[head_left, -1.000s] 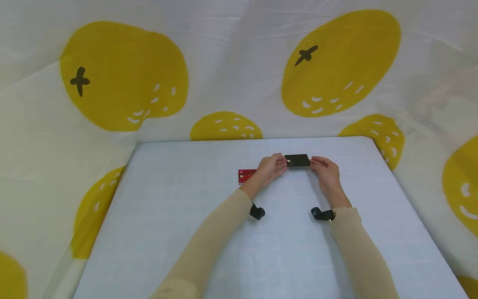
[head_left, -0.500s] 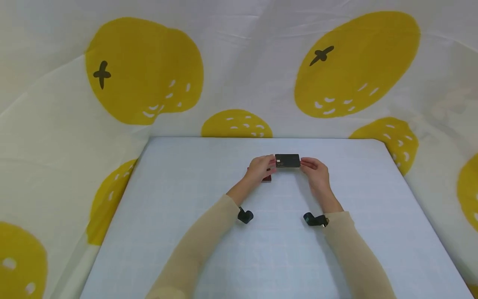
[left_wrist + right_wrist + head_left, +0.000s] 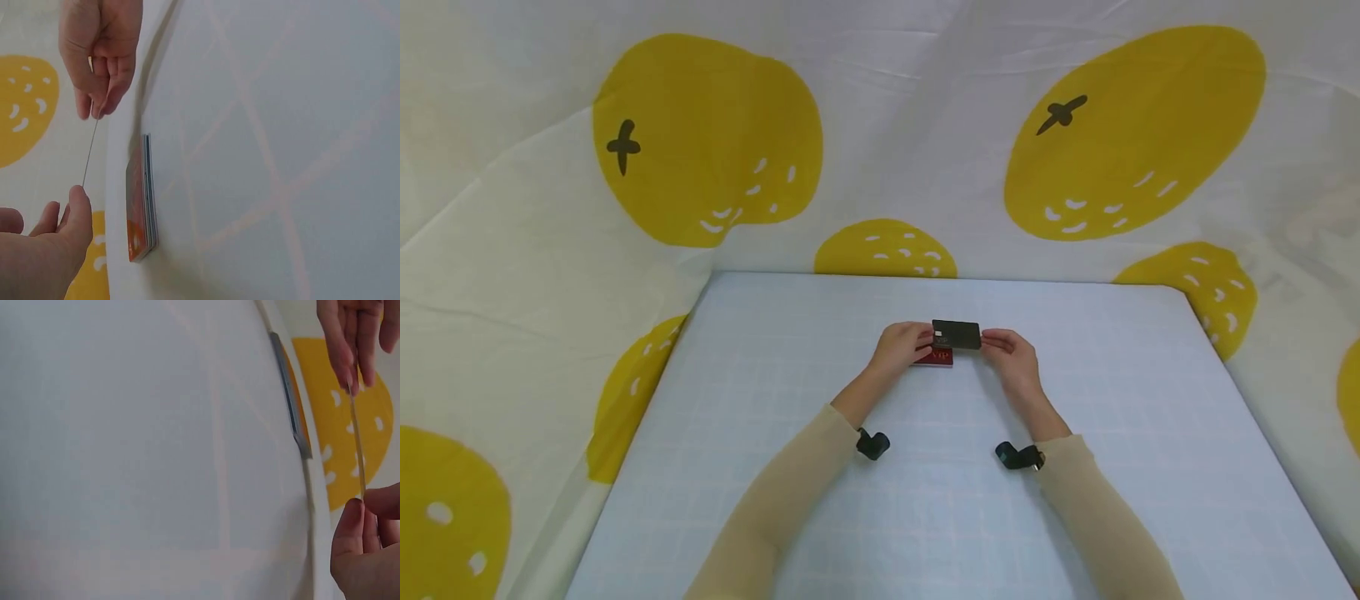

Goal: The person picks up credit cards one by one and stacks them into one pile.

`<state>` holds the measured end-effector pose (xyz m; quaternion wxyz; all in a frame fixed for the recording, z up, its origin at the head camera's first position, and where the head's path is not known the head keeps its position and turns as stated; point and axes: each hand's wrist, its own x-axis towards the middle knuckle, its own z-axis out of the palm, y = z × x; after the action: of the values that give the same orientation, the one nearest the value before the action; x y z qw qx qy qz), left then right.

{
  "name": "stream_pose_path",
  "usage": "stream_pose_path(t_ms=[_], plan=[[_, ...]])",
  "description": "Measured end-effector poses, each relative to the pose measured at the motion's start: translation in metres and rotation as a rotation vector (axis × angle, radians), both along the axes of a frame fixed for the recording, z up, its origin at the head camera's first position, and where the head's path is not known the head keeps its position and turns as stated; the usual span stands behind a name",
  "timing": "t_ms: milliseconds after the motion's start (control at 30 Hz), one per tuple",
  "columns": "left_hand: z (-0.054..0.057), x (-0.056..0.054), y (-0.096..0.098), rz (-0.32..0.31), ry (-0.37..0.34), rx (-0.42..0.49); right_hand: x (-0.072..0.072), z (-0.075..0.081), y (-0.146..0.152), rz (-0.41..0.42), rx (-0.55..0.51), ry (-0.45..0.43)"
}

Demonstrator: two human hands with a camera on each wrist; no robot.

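Note:
A black card (image 3: pixel 957 334) with a chip and "VIP" lettering hangs level between both hands, near the far edge of the table. My left hand (image 3: pixel 898 347) pinches its left end, while the right hand (image 3: pixel 1013 361) pinches its right end. Seen edge-on in the left wrist view, the held card (image 3: pixel 90 153) is a thin line above the table. Below it lies a small stack of cards (image 3: pixel 139 206) with a red one on top. In the head view this red card (image 3: pixel 936 358) is partly covered by the black card and my left fingers.
A pale, faintly checked cloth covers the table (image 3: pixel 940 517). Behind and beside it hangs a white curtain (image 3: pixel 910 125) printed with large yellow fruit. Small black wrist cameras sit near the left cuff (image 3: pixel 872 445) and right cuff (image 3: pixel 1019 456).
Both hands have carried the black card leftward, from right of the red-topped stack to over it. The head view has shifted slightly, so the table appears further right.

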<state>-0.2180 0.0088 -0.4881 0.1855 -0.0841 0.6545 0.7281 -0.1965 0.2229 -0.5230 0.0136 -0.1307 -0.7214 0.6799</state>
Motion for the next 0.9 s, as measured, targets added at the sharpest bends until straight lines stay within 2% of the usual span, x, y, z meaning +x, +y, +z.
stream_pose_path(t_ms=[167, 333, 533, 900], plan=[[-0.002, 0.005, -0.010, 0.021, 0.041, -0.037, 0.002, 0.000, -0.010, 0.039, 0.004, -0.005], [-0.008, 0.009, -0.019, 0.047, 0.053, -0.055, 0.004, -0.001, -0.016, 0.087, 0.031, -0.027], [-0.014, 0.012, -0.028, 0.058, 0.039, -0.045, 0.006, -0.002, -0.022, 0.122, 0.063, -0.023], [-0.021, 0.009, -0.039, 0.078, 0.007, -0.027, 0.007, -0.001, -0.030, 0.193, 0.122, -0.030]])
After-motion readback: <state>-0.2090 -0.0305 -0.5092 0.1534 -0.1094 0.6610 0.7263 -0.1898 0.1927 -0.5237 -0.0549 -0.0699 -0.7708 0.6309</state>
